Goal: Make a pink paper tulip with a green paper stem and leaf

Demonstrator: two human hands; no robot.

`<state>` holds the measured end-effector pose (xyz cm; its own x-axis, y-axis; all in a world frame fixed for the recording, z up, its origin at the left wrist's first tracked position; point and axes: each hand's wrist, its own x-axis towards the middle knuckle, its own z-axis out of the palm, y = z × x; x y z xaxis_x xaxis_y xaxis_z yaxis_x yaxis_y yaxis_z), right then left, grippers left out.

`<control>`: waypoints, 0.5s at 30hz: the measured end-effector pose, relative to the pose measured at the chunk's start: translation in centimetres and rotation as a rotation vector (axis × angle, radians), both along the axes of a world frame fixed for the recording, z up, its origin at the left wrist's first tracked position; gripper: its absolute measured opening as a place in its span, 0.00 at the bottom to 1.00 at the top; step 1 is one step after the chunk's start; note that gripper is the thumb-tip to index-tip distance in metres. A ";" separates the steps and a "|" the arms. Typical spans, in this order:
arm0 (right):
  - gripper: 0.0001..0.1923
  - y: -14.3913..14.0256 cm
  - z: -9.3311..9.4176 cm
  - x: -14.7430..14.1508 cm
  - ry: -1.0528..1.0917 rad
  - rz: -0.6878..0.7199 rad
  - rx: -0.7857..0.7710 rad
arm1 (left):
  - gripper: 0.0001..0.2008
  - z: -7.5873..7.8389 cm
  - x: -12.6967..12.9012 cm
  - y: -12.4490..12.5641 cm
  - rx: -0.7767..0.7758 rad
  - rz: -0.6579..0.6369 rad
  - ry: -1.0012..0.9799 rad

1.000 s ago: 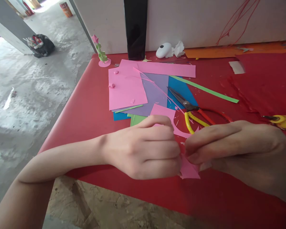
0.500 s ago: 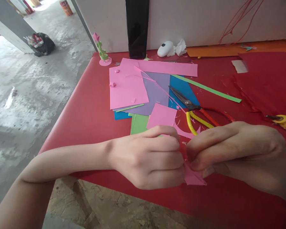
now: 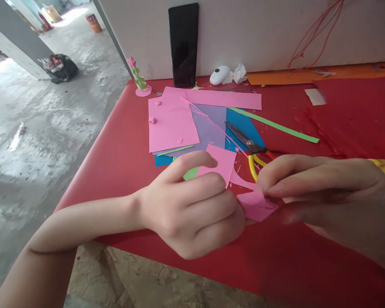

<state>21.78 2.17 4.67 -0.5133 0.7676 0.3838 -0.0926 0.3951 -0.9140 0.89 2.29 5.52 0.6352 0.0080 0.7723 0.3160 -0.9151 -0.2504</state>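
Pink paper scrap (image 3: 255, 206), small and creased, sits pinched between both hands just above the near edge of the red table (image 3: 121, 145). Reaching in from the lower left, the bare forearm lies across the table corner, and the left hand (image 3: 192, 209) is turned knuckles-up; its lower fingers curl inward toward the scrap's left edge while the index finger lifts free and arches above them. On the other side, the right hand (image 3: 323, 196) comes in palm down, fingers long and nearly flat, with the thumb tucked below, closing on the scrap's right edge; the fingertips are a little blurred.

Behind the left hand a stack of coloured sheets (image 3: 179, 124) lies flat: pink on top, lilac, blue and green beneath, and a loose pink square (image 3: 222, 162) just beyond the knuckles. Scissors (image 3: 250, 143) with yellow and red handles rest beside the stack, partly hidden by the right hand. A green strip (image 3: 276, 126) runs diagonally past them. At the far wall a dark phone (image 3: 183, 45) stands upright, near a small paper flower (image 3: 137, 77).
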 end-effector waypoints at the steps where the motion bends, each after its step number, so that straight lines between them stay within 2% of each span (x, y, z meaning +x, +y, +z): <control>1: 0.12 -0.1 -0.2 0.0 0.002 -0.003 0.003 | 0.09 -0.1 0.0 -0.1 0.013 0.010 -0.002; 6: 0.09 -0.3 -0.7 -0.1 0.031 -0.006 -0.088 | 0.09 -0.2 0.0 -0.2 -0.028 0.005 0.019; 12: 0.08 0.2 -0.3 -0.3 0.061 0.067 -0.125 | 0.13 0.3 -0.2 0.2 -0.290 0.036 0.097; 15: 0.09 0.2 -0.4 -0.3 0.079 0.087 -0.159 | 0.10 0.2 -0.1 0.3 -0.318 -0.007 0.124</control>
